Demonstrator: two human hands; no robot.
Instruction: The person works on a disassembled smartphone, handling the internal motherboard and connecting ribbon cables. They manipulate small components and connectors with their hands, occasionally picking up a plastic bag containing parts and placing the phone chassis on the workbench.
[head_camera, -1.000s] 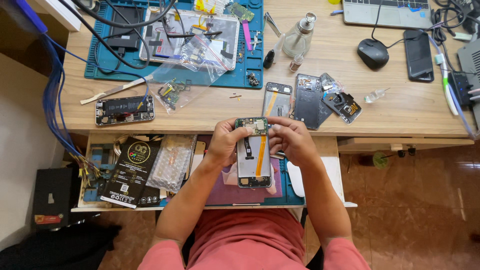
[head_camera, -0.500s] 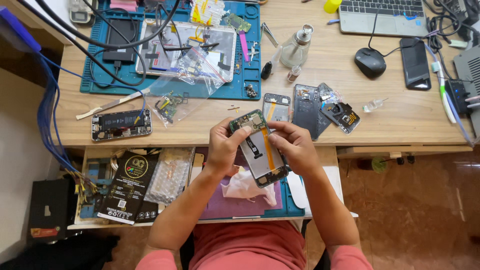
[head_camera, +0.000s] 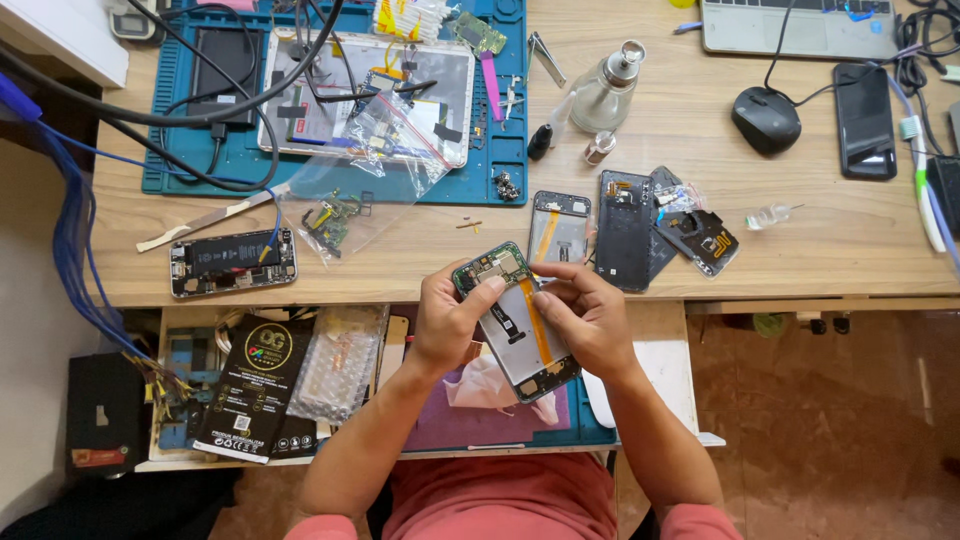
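Both my hands hold an opened phone body (head_camera: 522, 340) over the pulled-out drawer, tilted with its top toward the desk. Its green circuit board (head_camera: 492, 266) and an orange flex strip show. My left hand (head_camera: 447, 322) grips the left edge, thumb on the board. My right hand (head_camera: 582, 318) grips the right edge, fingers over the upper part. A pink cloth (head_camera: 482, 384) lies under the phone.
On the wooden desk (head_camera: 820, 240) lie another phone frame (head_camera: 558, 226), black phone backs (head_camera: 626, 228), an opened phone (head_camera: 232, 262), a plastic bag of parts (head_camera: 362, 170), a blue mat (head_camera: 200, 165) with a tablet (head_camera: 330, 90), a glass bottle (head_camera: 606, 92), a mouse (head_camera: 766, 118). The drawer holds black packets (head_camera: 252, 388).
The phone body has been turned from upright to tilted, its lower end swinging right. Both hands shifted with it and the view moved closer.
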